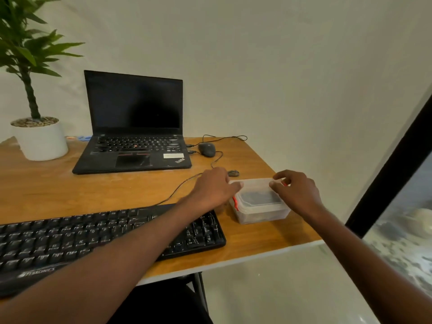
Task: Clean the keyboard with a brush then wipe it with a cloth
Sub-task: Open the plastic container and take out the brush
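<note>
Keyboard (pixel 105 237) cleaning is judged not yet begun, since neither a brush nor a cloth is seen in the open; both hands are occupied instead with a small clear plastic box (pixel 260 203) at the right end of the desk (pixel 58 185). The keyboard itself is laid along the near edge of the desk, its long axis running left to right, and its right end is found just beside the box, down and to the left of it. The left hand (pixel 214 187) is reached across that right end, the forearm passing above the keys, and its fingers are curled against the box's left rim, near a red clasp (pixel 235 203). The right hand (pixel 295 189) is placed on the far right corner of the lid, thumb and forefinger pinched at the edge. Both grips are thus narrow and set on the box. Something dark is seen dimly through the lid, but what it is cannot be told. The box is judged to hold the tools, so the lid is probably to be freed first. Once a tool is drawn out, the right hand would be the better placed, and the keyboard would lie to its left.
</note>
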The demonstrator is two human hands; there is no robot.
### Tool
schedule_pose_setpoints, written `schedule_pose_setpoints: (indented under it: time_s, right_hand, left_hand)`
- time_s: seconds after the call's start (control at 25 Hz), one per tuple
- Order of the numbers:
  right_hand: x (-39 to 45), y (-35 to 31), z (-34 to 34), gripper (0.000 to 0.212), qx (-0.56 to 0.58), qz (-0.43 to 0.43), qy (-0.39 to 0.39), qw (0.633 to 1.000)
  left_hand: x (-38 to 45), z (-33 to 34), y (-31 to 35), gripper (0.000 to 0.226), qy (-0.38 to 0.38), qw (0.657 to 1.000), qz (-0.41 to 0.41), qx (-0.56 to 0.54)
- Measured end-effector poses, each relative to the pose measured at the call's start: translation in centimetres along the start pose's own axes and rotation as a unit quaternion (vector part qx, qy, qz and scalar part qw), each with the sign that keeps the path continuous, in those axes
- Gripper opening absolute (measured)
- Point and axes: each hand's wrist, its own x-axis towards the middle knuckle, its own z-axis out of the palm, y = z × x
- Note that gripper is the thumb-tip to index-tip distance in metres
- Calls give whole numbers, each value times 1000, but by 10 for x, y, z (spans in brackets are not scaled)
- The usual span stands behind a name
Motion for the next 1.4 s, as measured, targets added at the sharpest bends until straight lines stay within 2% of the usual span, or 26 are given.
schedule_pose_setpoints:
  time_s: [0.16, 0.32, 0.64, 0.88, 1.04, 1.2, 1.28, 1.4]
  right_hand:
    - [-10, 7, 1, 31, 142, 56, 17, 988]
    - [-15, 7, 2, 34, 210, 95, 23, 973]
    - [-20, 5, 5, 41, 293, 139, 30, 945]
    - [-21, 6, 5, 41, 312, 143, 33, 939]
    - [-21, 5, 5, 42, 323, 151, 34, 934]
    - [-21, 4, 7, 40, 328, 157, 38, 931]
    - [-21, 4, 7, 39, 329, 159, 39, 930]
    - [-23, 7, 8, 39, 324, 151, 38, 933]
  left_hand:
    - [-6, 13, 8, 26, 20, 993, -73, -93]
    - [-18, 14, 20, 26, 24, 964, -160, -210]
    - [-19, 19, 32, 19, 65, 949, -205, -231]
    - [-24, 22, 29, 16, 83, 956, -191, -207]
    - [-18, 14, 23, 24, 94, 982, -145, -79]
    - [-18, 11, 30, 27, 89, 990, -107, -7]
    - [-21, 12, 39, 35, 79, 993, -87, 26]
    - [-27, 15, 47, 66, -16, 998, -39, 37]
